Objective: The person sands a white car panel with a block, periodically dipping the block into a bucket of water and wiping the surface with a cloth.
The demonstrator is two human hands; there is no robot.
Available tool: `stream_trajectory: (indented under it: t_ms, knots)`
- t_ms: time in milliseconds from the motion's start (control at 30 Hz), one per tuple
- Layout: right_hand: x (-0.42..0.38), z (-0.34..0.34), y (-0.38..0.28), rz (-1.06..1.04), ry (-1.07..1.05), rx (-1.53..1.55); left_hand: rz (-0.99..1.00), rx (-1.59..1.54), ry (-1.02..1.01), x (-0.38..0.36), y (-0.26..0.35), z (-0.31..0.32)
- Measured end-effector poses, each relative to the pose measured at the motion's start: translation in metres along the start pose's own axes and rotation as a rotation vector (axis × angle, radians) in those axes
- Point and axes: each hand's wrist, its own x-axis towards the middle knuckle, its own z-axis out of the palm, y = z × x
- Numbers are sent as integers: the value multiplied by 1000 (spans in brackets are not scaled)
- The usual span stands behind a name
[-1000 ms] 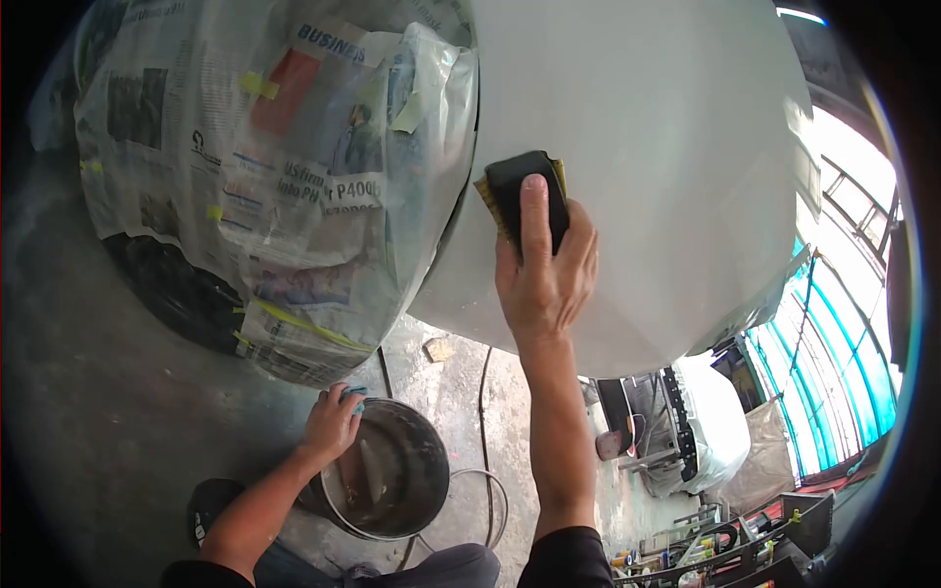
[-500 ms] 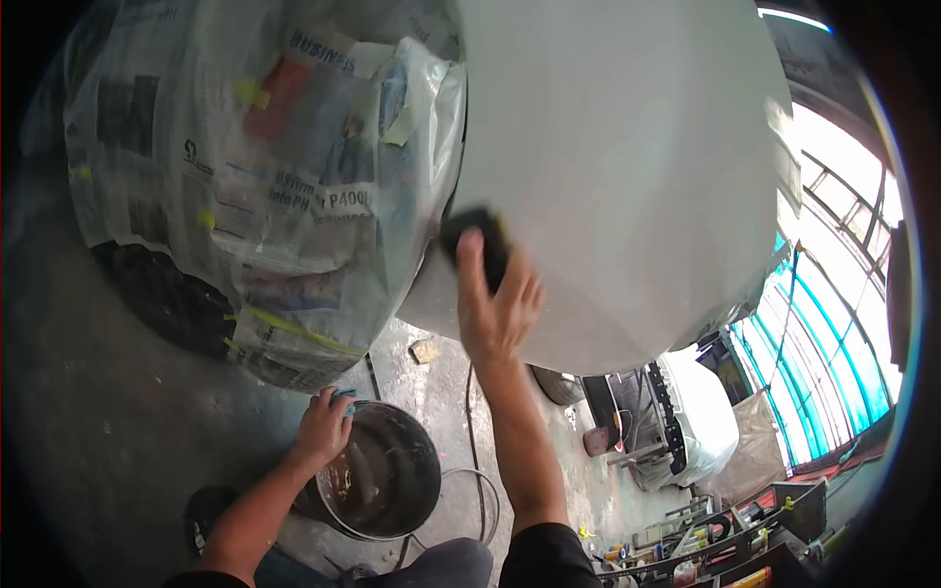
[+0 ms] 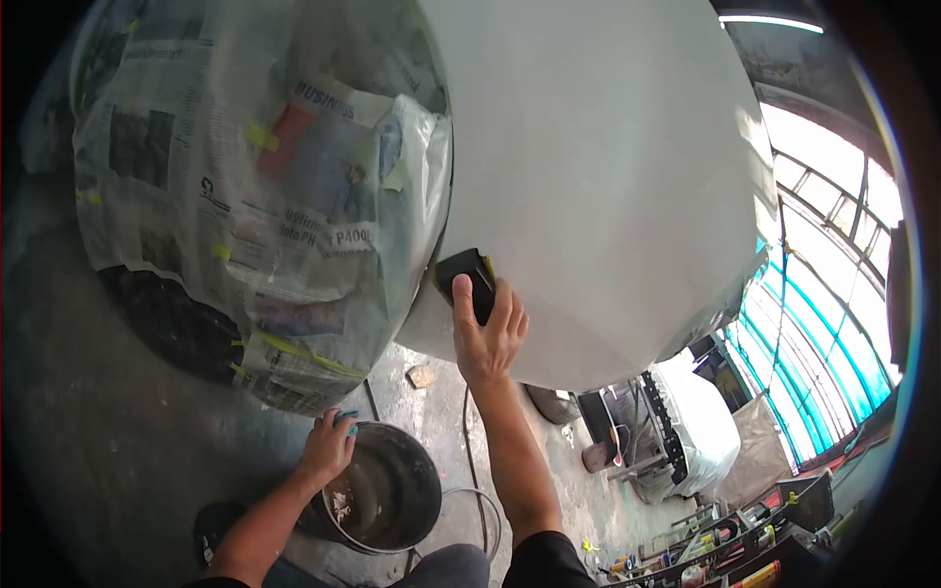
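Note:
My right hand (image 3: 490,343) is closed around a black sanding block (image 3: 467,278), thumb on its near face and fingers along its right side. A yellowish edge shows on the block. It lies against the pale grey car body panel (image 3: 598,176), near the lower left edge. Just left of that seam is newspaper masking (image 3: 323,196) under clear plastic, fixed with yellow-green tape. My left hand (image 3: 325,453) grips a small teal cloth (image 3: 345,418) at the rim of a dark bucket (image 3: 417,480). Murky liquid and pale reflections show inside the bucket.
A dark tyre (image 3: 172,318) shows under the masking. A hose (image 3: 468,431) runs across the concrete floor beside the bucket, near a small tan chunk (image 3: 421,376). At right stand a white covered car part (image 3: 696,421) and a cluttered rack of tools (image 3: 716,549).
The camera view has shifted, so masking, panel and bucket appear lower. My right hand and the block, blurred before, now look sharp near the same panel edge. My left hand stays at the bucket rim.

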Motion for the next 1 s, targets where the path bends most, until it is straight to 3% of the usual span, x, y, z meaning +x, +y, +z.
stream_trajectory:
  t_ms: [67, 167, 267, 367, 600, 767, 1000]
  knots:
    - [28, 2, 0, 12, 24, -52, 1, -6, 15, 1, 0, -1]
    - [138, 0, -5, 209, -38, -14, 2, -17, 28, 0, 1, 2]
    - [106, 8, -14, 218, 16, -23, -23, -14, 0, -1, 1, -1]
    - [11, 13, -30, 191, 105, -2, -2, -23, 4, -3, -3, 3]
    - [137, 14, -28, 320, 38, -26, -2, -22, 17, 0, 0, 2]
    - [5, 10, -40, 279, 64, 26, 10, -41, 4, -3, -6, 4]
    - [170, 18, -5, 142, 47, 32, -15, -7, -14, 1, -5, 6]
